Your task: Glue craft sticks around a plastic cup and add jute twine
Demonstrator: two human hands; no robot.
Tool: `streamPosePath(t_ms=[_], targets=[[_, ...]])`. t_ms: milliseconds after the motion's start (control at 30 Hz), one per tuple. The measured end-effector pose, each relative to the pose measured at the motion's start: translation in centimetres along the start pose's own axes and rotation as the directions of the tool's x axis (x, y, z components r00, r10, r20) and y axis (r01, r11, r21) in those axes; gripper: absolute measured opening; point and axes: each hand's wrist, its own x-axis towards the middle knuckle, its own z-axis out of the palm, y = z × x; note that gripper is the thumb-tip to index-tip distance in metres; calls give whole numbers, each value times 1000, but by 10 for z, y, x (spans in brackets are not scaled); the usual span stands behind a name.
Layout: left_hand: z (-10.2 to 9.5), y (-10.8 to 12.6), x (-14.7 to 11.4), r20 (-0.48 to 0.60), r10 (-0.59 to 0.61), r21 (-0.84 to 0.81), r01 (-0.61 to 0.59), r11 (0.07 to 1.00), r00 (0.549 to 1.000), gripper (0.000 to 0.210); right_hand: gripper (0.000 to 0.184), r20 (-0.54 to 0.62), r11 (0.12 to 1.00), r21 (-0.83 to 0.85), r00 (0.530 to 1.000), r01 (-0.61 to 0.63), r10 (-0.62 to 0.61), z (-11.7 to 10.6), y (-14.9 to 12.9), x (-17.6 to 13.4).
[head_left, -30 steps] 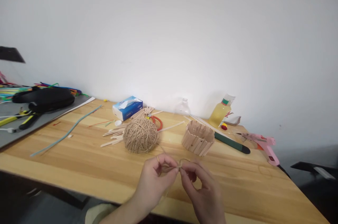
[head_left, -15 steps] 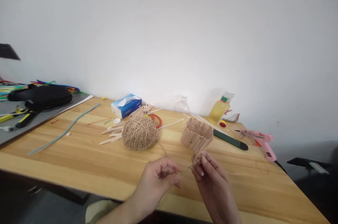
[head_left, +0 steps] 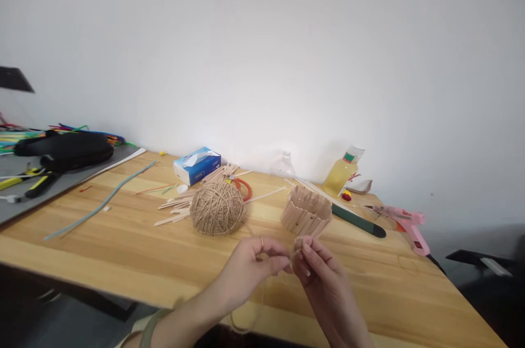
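Thumb and fingers of my right hand point(head_left: 326, 277) pinch a small coil of jute twine point(head_left: 298, 245); most of it is covered by the fingers. Just left of it, my left hand point(head_left: 260, 263) is closed in a pinch close to the coil, with a strand of the twine at its fingertips. A loose loop of this strand hangs below the left hand at the table's front edge. Behind the hands sit a big ball of jute twine point(head_left: 217, 208) and a small oval box made of craft sticks point(head_left: 307, 211).
Loose craft sticks point(head_left: 176, 208), orange-handled scissors point(head_left: 245, 188) and a blue tissue pack point(head_left: 197, 164) lie around the ball. To the right are a green-handled tool point(head_left: 359, 220), a pink glue gun point(head_left: 406, 222) and a bottle of yellow liquid point(head_left: 338, 173). A blue pipe cleaner point(head_left: 106, 200) lies left.
My left hand has moved right and slightly up, up to the right hand's fingers. The right hand has shifted a little left with the coil. A twine loop now shows below.
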Motion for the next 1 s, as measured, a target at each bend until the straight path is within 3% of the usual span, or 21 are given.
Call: streamPosePath(t_ms=[100,200,300,400,567,733,867,1000], targets=[[1,0,3,22,-63,-84,65,994,998,27,32,-21,996,-76,999,37,-39,-1,2,1],[1,-1,6,-55,-57,-139,49,989,997,27,37,-28,983,-170,996,74,-80,-1,7,-2],[4,1,6,-201,43,-74,-59,996,979,18,40,34,961,-264,996,83,-77,3,15,-9],[7,4,3,-282,105,73,-87,993,954,8,44,98,950,-308,995,47,-17,10,21,-14],[6,4,-2,-256,219,281,-144,949,942,20,39,62,917,-392,997,74,-54,11,19,-12],[1,0,-4,-138,355,515,-239,823,925,27,39,60,828,-547,992,123,-108,0,16,-10],[4,2,-5,-112,317,540,-210,815,942,27,37,26,742,-640,971,199,-237,-1,20,-11],[6,5,-7,-131,270,491,-174,854,954,23,37,49,746,-609,951,270,-305,4,21,-11]])
